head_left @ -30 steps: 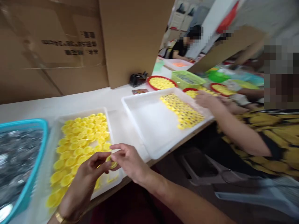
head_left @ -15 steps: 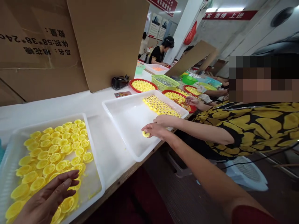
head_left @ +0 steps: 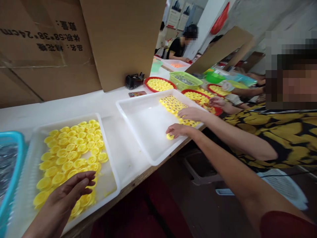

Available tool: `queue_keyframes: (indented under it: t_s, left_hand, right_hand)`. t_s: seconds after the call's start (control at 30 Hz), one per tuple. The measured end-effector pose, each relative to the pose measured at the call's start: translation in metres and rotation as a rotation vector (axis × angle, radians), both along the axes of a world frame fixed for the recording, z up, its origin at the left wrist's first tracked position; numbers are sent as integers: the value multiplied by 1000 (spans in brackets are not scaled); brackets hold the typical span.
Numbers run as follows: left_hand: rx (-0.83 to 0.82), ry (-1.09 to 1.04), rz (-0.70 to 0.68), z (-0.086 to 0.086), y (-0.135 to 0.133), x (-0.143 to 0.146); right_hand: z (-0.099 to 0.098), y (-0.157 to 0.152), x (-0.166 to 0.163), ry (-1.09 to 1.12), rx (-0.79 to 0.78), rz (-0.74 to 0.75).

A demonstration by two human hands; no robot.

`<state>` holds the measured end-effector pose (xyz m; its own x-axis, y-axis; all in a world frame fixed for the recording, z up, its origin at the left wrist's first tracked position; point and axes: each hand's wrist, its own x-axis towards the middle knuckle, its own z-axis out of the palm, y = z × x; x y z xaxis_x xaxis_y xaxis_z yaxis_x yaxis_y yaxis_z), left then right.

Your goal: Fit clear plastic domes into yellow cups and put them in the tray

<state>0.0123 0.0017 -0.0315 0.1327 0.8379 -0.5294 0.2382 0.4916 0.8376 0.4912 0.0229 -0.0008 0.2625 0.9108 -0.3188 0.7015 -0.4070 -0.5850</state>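
Note:
My right hand (head_left: 181,130) reaches into the near side of a white tray (head_left: 148,161), its fingers closed on a small yellow cup-shaped piece (head_left: 170,136). At the far right of this tray lie yellow pieces with dark centres (head_left: 170,104), packed in rows. My left hand (head_left: 68,195) hovers over the front of another white tray (head_left: 112,185), fingers slightly bent and apart, with nothing visible in them. Many yellow cups (head_left: 63,152) crowd that tray, and my left hand hides some of them.
A co-worker's hand (head_left: 192,114) is over the pieces, close above my right hand. Behind are red trays of yellow pieces (head_left: 159,85) and a green basket (head_left: 185,79). A tape dispenser (head_left: 134,81) stands by cardboard boxes (head_left: 49,43). At left is a blue basin (head_left: 21,145).
The view has shifted, bringing the blue basin in at left. My right hand still holds the yellow piece low in the tray. The co-worker's hand has moved away from mine, over the rows.

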Motion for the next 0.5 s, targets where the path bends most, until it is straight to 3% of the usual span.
queue_keyframes:
  t_s: [0.13,0.23,0.33,0.43,0.5]
  left_hand:
    - [203,148,-142,14,-2,13]
    - [568,295,-346,13,3,35]
    - [870,490,-716,15,10,74]
    - [860,742,-1164,17,17,119]
    - [814,789,-1235,13,22,141]
  right_hand:
    - [-19,6,3,-65,-256,63]
    - [-19,10,9,-194,-295,81]
    - [-5,9,-7,-355,-233,80]
    - [17,1,-56,-395,-56,151]
    - [28,-6,-99,-235,121,396]
